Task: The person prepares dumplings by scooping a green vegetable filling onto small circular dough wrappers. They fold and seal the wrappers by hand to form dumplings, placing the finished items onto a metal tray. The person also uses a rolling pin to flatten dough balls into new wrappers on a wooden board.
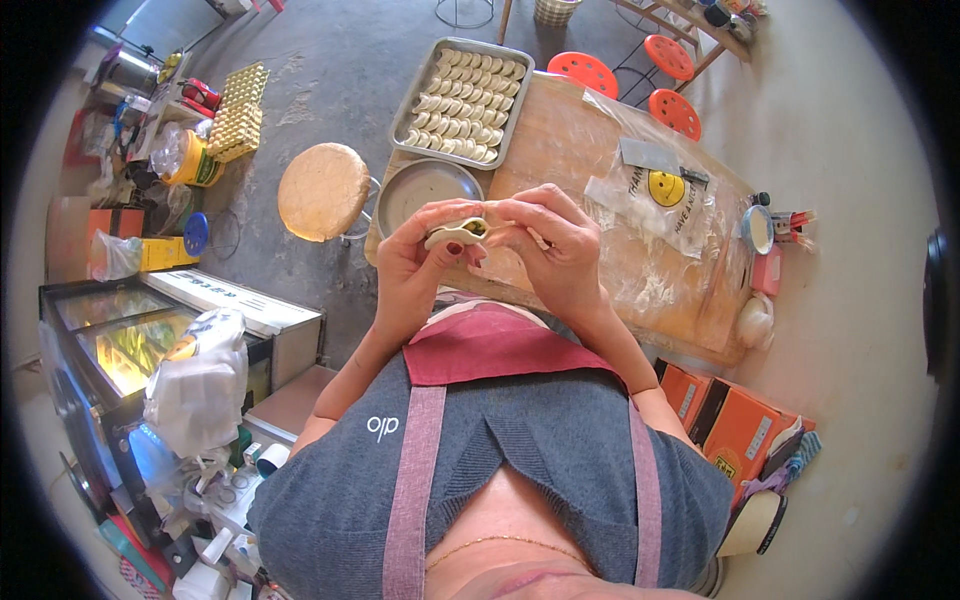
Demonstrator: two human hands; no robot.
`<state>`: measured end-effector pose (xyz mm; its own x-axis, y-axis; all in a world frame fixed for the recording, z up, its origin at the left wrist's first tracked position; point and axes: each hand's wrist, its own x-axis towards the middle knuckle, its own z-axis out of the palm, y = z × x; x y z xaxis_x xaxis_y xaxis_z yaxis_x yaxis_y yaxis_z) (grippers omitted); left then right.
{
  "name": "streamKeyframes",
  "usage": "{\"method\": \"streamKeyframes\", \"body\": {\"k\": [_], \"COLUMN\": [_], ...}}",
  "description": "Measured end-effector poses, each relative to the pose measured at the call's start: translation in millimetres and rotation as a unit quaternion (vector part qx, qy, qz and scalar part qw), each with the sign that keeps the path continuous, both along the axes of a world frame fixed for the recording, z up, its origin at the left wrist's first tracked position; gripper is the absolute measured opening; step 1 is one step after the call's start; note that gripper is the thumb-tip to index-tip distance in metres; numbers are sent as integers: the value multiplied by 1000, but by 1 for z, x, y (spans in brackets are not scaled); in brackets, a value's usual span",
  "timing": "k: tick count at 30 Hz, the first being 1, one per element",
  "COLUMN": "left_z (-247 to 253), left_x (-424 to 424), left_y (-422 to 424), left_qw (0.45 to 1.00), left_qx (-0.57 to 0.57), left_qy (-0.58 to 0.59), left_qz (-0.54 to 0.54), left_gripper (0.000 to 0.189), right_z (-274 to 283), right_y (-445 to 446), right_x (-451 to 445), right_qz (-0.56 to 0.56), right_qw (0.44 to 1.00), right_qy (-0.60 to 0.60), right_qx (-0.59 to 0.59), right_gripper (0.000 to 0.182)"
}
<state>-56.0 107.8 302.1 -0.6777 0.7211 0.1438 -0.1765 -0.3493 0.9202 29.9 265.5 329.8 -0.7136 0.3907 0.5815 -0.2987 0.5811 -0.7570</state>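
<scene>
Between my two hands is a partly folded dumpling (459, 233), its dough edge gaping at the right end with green filling showing. My left hand (421, 255) holds it, the thumb along its near side. My right hand (551, 244) has its fingertips at the dumpling's right end; whether they pinch the dough is hard to see. Beneath and just beyond my hands lies a round metal pan (427, 196) with nothing visible in it. Farther off, a rectangular metal tray (396, 124) holds rows of folded dumplings (465, 101).
A floury wooden board (547, 142) covers the table. On it a cleaver (651, 155) rests on a plastic bag (675, 202). At its right edge stands a small bowl of white contents (759, 229). A round stool (324, 192) stands left; red stools (583, 73) stand beyond.
</scene>
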Motion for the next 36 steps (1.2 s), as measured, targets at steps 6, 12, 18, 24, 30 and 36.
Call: {"method": "streamKeyframes", "body": {"k": [6, 12, 18, 24, 30, 36], "left_z": [1, 7, 14, 26, 39, 31], "left_x": [0, 0, 3, -5, -6, -2], "left_y": [1, 2, 2, 0, 2, 7], "left_qw": [1000, 998, 994, 976, 953, 980], "left_qx": [-17, -38, -79, -144, -180, -137], "left_qy": [17, 46, 78, 165, 243, 142], "left_qz": [-1, -15, -9, -8, -9, -10], "left_gripper": [33, 42, 56, 67, 66, 47], "right_z": [0, 3, 10, 18, 24, 8], "right_y": [0, 0, 4, 9, 11, -4], "right_x": [0, -4, -5, -5, -1, 1], "right_qz": [3, 13, 38, 47, 82, 24], "right_qw": [998, 996, 992, 988, 974, 999], "right_qy": [0, 15, 15, -23, -64, -27], "right_qx": [57, 89, 118, 148, 201, 35], "right_gripper": [15, 15, 15, 19, 18, 14]}}
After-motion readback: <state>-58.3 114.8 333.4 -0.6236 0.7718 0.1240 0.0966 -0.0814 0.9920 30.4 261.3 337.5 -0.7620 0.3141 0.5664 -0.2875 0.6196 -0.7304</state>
